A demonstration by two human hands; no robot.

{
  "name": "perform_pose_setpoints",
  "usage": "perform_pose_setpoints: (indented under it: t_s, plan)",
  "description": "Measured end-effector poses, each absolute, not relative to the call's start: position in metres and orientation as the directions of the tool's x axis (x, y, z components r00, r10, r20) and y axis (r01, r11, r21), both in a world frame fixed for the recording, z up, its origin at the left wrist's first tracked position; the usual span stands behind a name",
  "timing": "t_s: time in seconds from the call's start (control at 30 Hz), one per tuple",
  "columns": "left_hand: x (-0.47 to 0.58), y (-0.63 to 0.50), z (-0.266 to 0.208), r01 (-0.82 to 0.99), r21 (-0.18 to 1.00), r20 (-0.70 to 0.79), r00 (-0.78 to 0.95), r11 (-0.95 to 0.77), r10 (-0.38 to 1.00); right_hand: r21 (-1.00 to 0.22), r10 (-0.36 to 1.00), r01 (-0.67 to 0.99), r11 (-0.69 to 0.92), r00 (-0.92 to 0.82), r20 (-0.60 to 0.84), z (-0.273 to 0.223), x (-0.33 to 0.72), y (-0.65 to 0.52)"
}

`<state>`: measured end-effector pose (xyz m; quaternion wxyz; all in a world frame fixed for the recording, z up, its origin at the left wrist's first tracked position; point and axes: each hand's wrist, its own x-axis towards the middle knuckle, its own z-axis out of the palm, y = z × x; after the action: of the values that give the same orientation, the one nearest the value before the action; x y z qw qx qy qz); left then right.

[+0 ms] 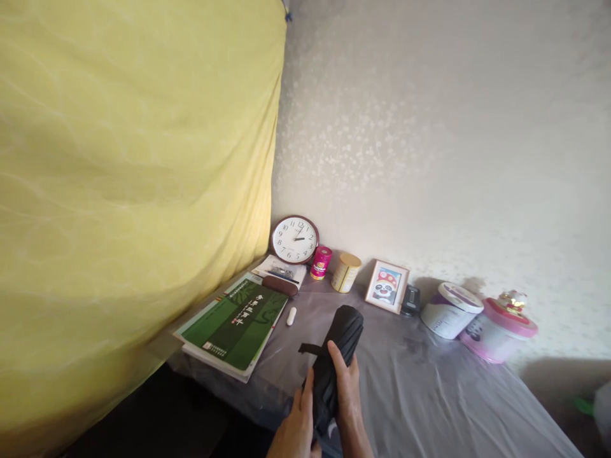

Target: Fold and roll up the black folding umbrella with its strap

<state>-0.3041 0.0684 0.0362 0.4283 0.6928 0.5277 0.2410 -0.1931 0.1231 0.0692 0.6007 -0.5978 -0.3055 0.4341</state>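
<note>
Nearest, the left hand [296, 421] and right hand [349, 388] are partly curled about the umbrella [325, 383], grasping it from either side, the right thumb on top and the strap [311, 348] sticking out left. It tilts above the surface [405, 394]; beyond lie the book [229, 327], left, and the clock [294, 239], far.

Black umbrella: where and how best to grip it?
Probably mid-body, from both flanks: the black umbrella is long, narrow and rolled, and slants away between the left hand and right hand. Avoid the strap jutting out left.
</note>
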Motion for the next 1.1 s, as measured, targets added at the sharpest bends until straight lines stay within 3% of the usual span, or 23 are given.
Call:
perform_pose_setpoints:
  t_s: [0.1, 0.2, 0.27, 0.33, 0.4, 0.47, 0.53, 0.6, 0.67, 0.77, 0.83, 0.9, 1.0, 1.1]
  plan:
    - [-0.305, 0.069, 0.035, 0.667, 0.738, -0.144, 0.301, -0.100, 0.943, -0.970, 0.881, -0.224, -0.099, 0.433, -0.190, 0.067, -0.197, 0.123]
    - [-0.311, 0.070, 0.036, 0.442, 0.885, -0.028, 0.366, -0.148, 0.930, -0.937, 0.885, -0.327, -0.125, 0.389, -0.254, 0.066, -0.197, 0.121]
    - [-0.313, 0.070, 0.038, 0.240, 0.969, -0.053, 0.438, -0.060, 0.897, -0.921, 0.896, -0.366, -0.134, 0.352, -0.271, 0.067, -0.197, 0.120]
    - [-0.314, 0.069, 0.040, 0.179, 0.984, -0.094, 0.473, 0.009, 0.876, -0.921, 0.907, -0.369, -0.125, 0.333, -0.257, 0.067, -0.197, 0.120]
    - [-0.312, 0.068, 0.043, 0.302, 0.951, -0.070, 0.414, -0.064, 0.907, -0.937, 0.911, -0.332, -0.110, 0.344, -0.229, 0.068, -0.198, 0.120]
    - [-0.310, 0.066, 0.045, 0.517, 0.845, -0.056, 0.337, -0.135, 0.940, -0.955, 0.910, -0.280, -0.101, 0.361, -0.202, 0.068, -0.199, 0.120]
    - [-0.310, 0.066, 0.048, 0.690, 0.711, -0.108, 0.296, -0.135, 0.949, -0.963, 0.914, -0.254, -0.095, 0.361, -0.185, 0.066, -0.201, 0.119]
    - [-0.313, 0.066, 0.051, 0.753, 0.646, -0.154, 0.291, -0.126, 0.944, -0.959, 0.914, -0.270, -0.085, 0.361, -0.183, 0.063, -0.202, 0.119]
    - [-0.318, 0.067, 0.055, 0.692, 0.704, -0.117, 0.336, -0.160, 0.935, -0.947, 0.909, -0.311, -0.083, 0.365, -0.199, 0.060, -0.202, 0.119]
    - [-0.326, 0.070, 0.067, 0.411, 0.901, -0.026, 0.376, -0.141, 0.926, -0.925, 0.905, -0.365, -0.110, 0.349, -0.245, 0.056, -0.200, 0.119]
    - [-0.328, 0.072, 0.075, 0.232, 0.971, -0.148, 0.390, 0.059, 0.909, -0.925, 0.905, -0.359, -0.127, 0.340, -0.256, 0.054, -0.199, 0.119]
    - [-0.326, 0.075, 0.080, 0.153, 0.965, -0.258, 0.438, 0.211, 0.861, -0.941, 0.908, -0.314, -0.124, 0.347, -0.235, 0.053, -0.198, 0.120]
    - [-0.322, 0.079, 0.073, 0.204, 0.963, -0.252, 0.437, 0.178, 0.864, -0.977, 0.914, -0.191, -0.095, 0.373, -0.162, 0.052, -0.195, 0.120]
    - [-0.319, 0.083, 0.057, 0.391, 0.914, -0.021, 0.313, -0.109, 0.949, -0.998, 0.904, 0.000, -0.056, 0.424, -0.051, 0.050, -0.188, 0.122]
